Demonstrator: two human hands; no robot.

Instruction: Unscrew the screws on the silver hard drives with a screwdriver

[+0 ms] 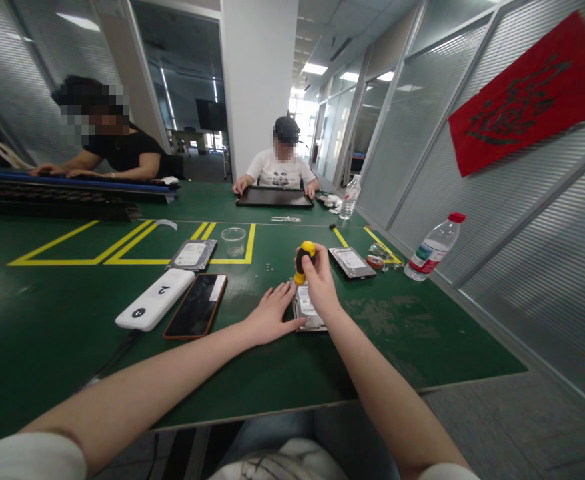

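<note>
My right hand (318,277) is wrapped round a yellow and black screwdriver (300,265), which stands upright over a hard drive (308,308). The screwdriver's tip is hidden behind my left fingers and the drive's far edge. My left hand (271,315) lies flat at the drive's left side, fingers stretched out toward its far corner and thumb resting on its near left part. Part of the drive's label shows between my hands. Several tiny screws (268,267) are scattered on the green table (252,373) just beyond my left hand.
Nearby lie a second hard drive (193,255), a clear plastic cup (233,241), a white power bank (155,300) with a cable, and a phone (196,307). To the right are another hard drive (352,263), a tape roll (375,261) and a water bottle (433,248). Two people sit across.
</note>
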